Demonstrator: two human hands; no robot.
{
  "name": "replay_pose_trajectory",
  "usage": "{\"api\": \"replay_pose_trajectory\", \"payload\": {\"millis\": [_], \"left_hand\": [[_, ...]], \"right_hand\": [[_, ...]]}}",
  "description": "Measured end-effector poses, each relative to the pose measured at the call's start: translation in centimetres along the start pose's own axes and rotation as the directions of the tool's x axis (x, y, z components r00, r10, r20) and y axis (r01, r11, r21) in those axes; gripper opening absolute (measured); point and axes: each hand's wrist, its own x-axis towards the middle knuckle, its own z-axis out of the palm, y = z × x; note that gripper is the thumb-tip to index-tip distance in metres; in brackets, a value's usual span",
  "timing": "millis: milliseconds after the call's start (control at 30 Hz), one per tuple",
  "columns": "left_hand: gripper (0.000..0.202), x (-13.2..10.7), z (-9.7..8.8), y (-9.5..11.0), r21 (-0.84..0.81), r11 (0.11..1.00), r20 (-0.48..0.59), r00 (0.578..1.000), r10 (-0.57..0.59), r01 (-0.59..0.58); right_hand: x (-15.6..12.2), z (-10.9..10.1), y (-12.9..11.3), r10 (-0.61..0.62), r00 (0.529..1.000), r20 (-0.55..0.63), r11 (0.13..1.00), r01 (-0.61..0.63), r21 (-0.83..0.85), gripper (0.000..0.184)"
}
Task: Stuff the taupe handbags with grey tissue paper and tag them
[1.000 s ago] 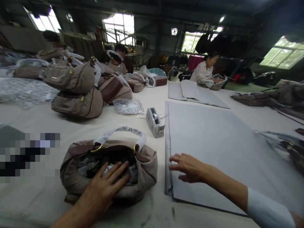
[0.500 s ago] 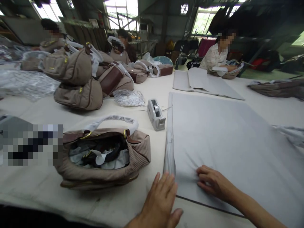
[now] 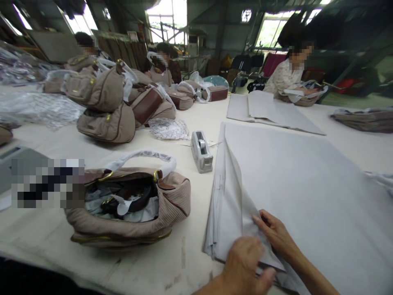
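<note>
Paper [image 3: 233, 209] has lifted at one edge since moments earlier, pinched in the right hand [image 3: 276, 234], just beyond the left hand [image 3: 245, 258], whose fingers' hold is unclear; hasty tugging could tear it

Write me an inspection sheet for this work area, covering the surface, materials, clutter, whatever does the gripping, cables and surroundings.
Surface: pale table, dark marks near the front edge.
Job's things: grey-white paper stack, a raised edge on its left side; open handbag left of it, handle wrapped in white, dark coiled strap inside.
Clutter: tape dispenser, crumpled wrapping, piled bags.
Grips: bare hands; left grip blurred at the stack's near end; right grip at the raised edge, whether pinching is unclear.
Cables: nothing seen.
Surroundings: three people across the table, one in a light patterned shirt; windows behind.
</note>
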Motion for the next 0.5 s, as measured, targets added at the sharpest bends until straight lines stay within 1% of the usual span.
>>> {"api": "replay_pose_trajectory", "payload": {"millis": [33,67,100,133,167,200,233,267,300,333,367,400,433,467,500], "left_hand": [[0.048,0.7,-1.5,0.2,-0.152,0.978,-0.097,0.983,-0.156,0.14],[0.049,1.7,-3.0,0.5,-0.319,0.901,-0.145,0.925,-0.352,0.293],[0.056,2.8,-4.4,1.0,-0.465,0.789,-0.106,0.86,-0.5,0.402],[0.061,3.9,-5.6,1.4,-0.533,0.719,-0.053,0.831,-0.554,0.446],[0.062,5.0,-6.5,1.9,-0.566,0.684,-0.001,0.83,-0.558,0.46],[0.057,6.0,-7.1,2.3,-0.585,0.666,0.052,0.841,-0.538,0.463],[0.049,6.7,-7.4,2.5,-0.597,0.658,0.089,0.853,-0.514,0.458],[0.04,7.2,-7.4,2.6,-0.607,0.646,0.126,0.859,-0.496,0.462],[0.031,7.4,-7.3,2.3,-0.614,0.635,0.135,0.856,-0.5,0.468],[0.022,7.4,-7.0,1.9,-0.623,0.61,0.076,0.815,-0.575,0.489],[0.019,7.3,-6.7,1.3,-0.611,0.603,0.047,0.784,-0.618,0.512],[0.015,7.0,-6.5,0.5,-0.606,0.586,0.044,0.758,-0.651,0.539],[0.016,6.6,-6.3,-0.3,-0.616,0.558,0.038,0.728,-0.684,0.556],[0.019,6.3,-6.2,-1.0,-0.645,0.516,0.032,0.695,-0.718,0.564],[0.023,6.0,-6.2,-1.6,-0.668,0.483,0.026,0.667,-0.745,0.566]], "right_hand": [[-0.3,-0.1,-0.1,0.022,0.999,0.039,0.995,-0.026,0.094,0.037],[-0.8,-0.2,-0.3,0.024,0.996,0.085,0.986,-0.038,0.161,0.036],[-1.8,0.0,-0.7,-0.002,0.992,0.128,0.982,-0.022,0.186,0.036],[-3.0,0.5,-1.3,-0.055,0.982,0.178,0.985,0.025,0.17,0.036],[-4.5,1.2,-1.9,-0.126,0.968,0.216,0.988,0.103,0.117,0.036],[-6.1,2.2,-2.5,-0.193,0.938,0.287,0.981,0.182,0.066,0.037],[-7.6,3.3,-3.1,-0.257,0.898,0.357,0.963,0.268,0.021,0.039],[-8.8,4.5,-3.5,-0.295,0.891,0.347,0.943,0.33,-0.046,0.04],[-9.6,5.4,-3.6,-0.27,0.911,0.311,0.945,0.313,-0.097,0.038],[-9.9,5.9,-3.6,-0.247,0.934,0.259,0.945,0.291,-0.148,0.037],[-9.7,5.8,-3.3,-0.212,0.96,0.183,0.949,0.247,-0.195,0.035],[-9.2,4.9,-2.9,-0.17,0.98,0.103,0.954,0.19,-0.234,0.034],[-8.3,3.2,-2.2,-0.131,0.991,0.017,0.954,0.13,-0.27,0.033],[-7.3,0.6,-1.4,-0.09,0.993,-0.075,0.951,0.063,-0.301,0.032],[-6.1,-2.7,-0.4,-0.044,0.984,-0.172,0.945,-0.015,-0.328,0.034]]}}
